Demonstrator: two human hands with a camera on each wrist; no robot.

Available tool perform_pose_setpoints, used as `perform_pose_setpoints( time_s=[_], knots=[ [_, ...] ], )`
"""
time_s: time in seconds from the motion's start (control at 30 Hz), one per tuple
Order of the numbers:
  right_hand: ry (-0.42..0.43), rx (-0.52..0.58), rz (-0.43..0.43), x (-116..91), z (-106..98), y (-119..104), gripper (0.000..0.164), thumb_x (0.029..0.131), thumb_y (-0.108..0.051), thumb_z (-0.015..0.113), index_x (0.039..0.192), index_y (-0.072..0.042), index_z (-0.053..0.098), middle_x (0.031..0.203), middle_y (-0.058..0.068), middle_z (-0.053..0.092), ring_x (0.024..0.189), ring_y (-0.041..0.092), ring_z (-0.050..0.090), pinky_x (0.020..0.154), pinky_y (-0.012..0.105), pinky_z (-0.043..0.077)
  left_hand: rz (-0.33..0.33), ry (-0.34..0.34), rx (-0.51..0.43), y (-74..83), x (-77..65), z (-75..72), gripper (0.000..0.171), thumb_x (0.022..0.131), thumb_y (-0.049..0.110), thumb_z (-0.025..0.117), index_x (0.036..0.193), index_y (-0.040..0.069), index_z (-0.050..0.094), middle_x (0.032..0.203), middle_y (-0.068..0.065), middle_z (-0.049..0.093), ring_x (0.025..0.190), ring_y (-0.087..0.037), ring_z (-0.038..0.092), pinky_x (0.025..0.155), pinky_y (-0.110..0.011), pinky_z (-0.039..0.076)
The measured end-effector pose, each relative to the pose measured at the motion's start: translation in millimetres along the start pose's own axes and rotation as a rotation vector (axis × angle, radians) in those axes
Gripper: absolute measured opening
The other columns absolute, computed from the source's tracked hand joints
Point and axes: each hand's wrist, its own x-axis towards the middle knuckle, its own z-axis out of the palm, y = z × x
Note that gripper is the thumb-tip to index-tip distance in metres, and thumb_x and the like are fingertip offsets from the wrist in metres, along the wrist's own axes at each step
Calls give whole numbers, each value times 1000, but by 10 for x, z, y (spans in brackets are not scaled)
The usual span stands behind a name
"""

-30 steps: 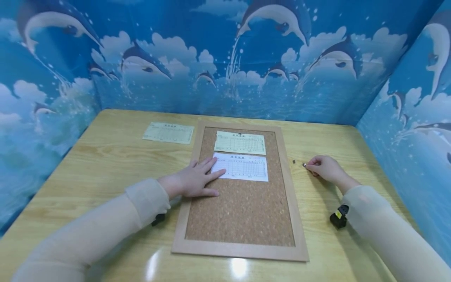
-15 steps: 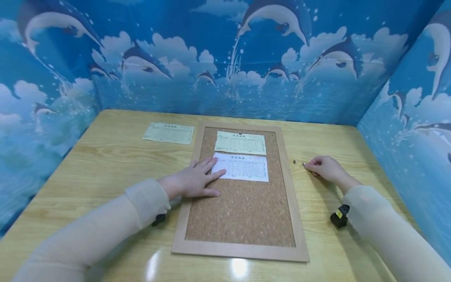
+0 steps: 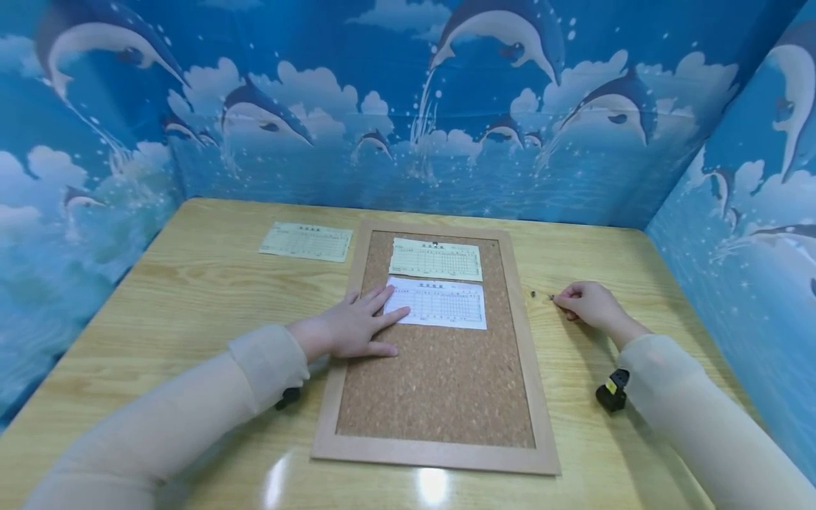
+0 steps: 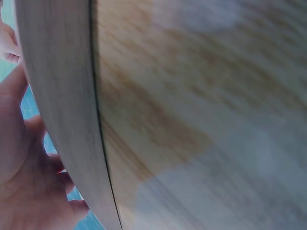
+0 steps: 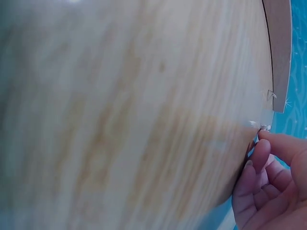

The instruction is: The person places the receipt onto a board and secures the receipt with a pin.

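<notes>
A wood-framed cork board [image 3: 433, 389] lies on the table. My left hand [image 3: 353, 329] rests with spread fingers on the board's left side, its fingertips on a white printed slip [image 3: 440, 303]. Above that slip is a pale green slip [image 3: 436, 260] with a small thumbtack [image 3: 435, 244] at its top edge. Right of the board, my right hand [image 3: 589, 304] pinches a small metallic thumbtack [image 3: 552, 297] between thumb and index finger, low over the table. The right wrist view shows the pinching fingers [image 5: 261, 148] at its right edge; the tack is mostly hidden.
A second small tack [image 3: 533, 293] lies on the table between the board and my right hand. Another pale green slip [image 3: 306, 241] lies beyond the board's left edge. A blue dolphin-print curtain [image 3: 408, 106] stands behind and beside the wooden table [image 3: 210, 283].
My right fingers have shifted very slightly about the tack, which now shows less between them. The left hand, the slips and the board stay in place.
</notes>
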Motion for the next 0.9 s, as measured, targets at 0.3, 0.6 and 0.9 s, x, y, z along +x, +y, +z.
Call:
perform_pose_setpoints(
  time_s=[0.3, 0.6, 0.9],
  knots=[
    [48, -17, -7, -49, 72, -34, 28, 93, -19, 56, 107, 5, 56, 84, 10, 61, 72, 17, 56, 65, 30, 44, -3, -1, -4, -17, 4, 10, 74, 90, 66, 33, 150, 31, 8, 154, -14, -10, 141, -29, -6, 109, -56, 5],
    [91, -44, 3, -87, 124, -56, 25, 93, -19, 56, 103, 4, 57, 85, 12, 59, 76, 23, 53, 68, 34, 42, -1, 2, -1, -33, 19, 34, 74, 90, 66, 32, 150, 32, 7, 154, -14, -10, 141, -28, -6, 109, -56, 5],
    [98, -27, 16, -97, 136, -59, 26, 93, -21, 57, 102, 3, 58, 85, 10, 60, 76, 22, 53, 66, 32, 42, 6, 10, -2, -36, 24, 40, 74, 90, 66, 32, 150, 31, 7, 154, -14, -10, 141, -29, -6, 109, -56, 6]
  ],
)
